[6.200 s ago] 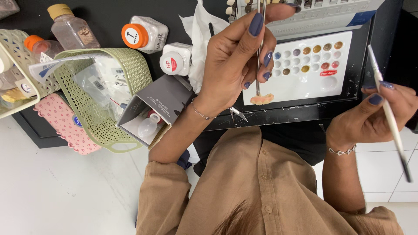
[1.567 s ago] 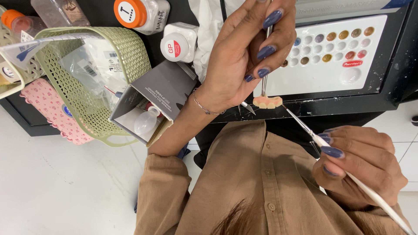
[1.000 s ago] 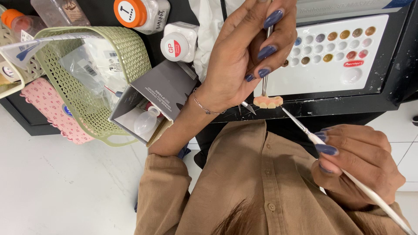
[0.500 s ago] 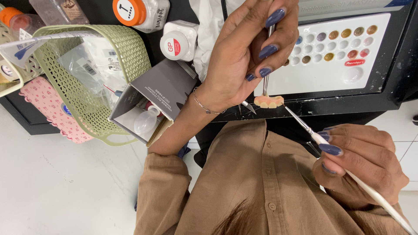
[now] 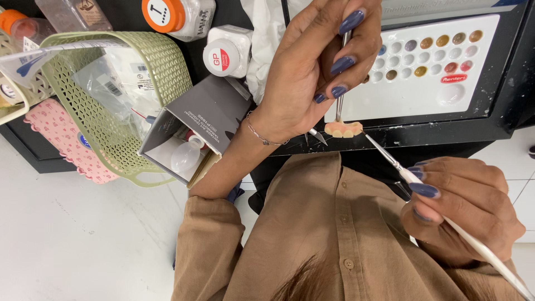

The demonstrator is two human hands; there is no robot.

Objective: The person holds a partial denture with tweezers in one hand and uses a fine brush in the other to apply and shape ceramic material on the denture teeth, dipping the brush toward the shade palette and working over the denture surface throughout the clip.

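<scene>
A left hand (image 5: 312,72) grips a thin metal holder (image 5: 341,83) bearing a small row of teeth (image 5: 343,129), as the right hand (image 5: 468,209) at five o'clock touches a white-handled brush (image 5: 446,220) to it before a white palette (image 5: 429,83).

A tan button-up shirt (image 5: 340,234) with long sleeves, a thin chain bracelet (image 5: 257,129) on one wrist, and dark blue polish on long fingernails (image 5: 351,22).
</scene>
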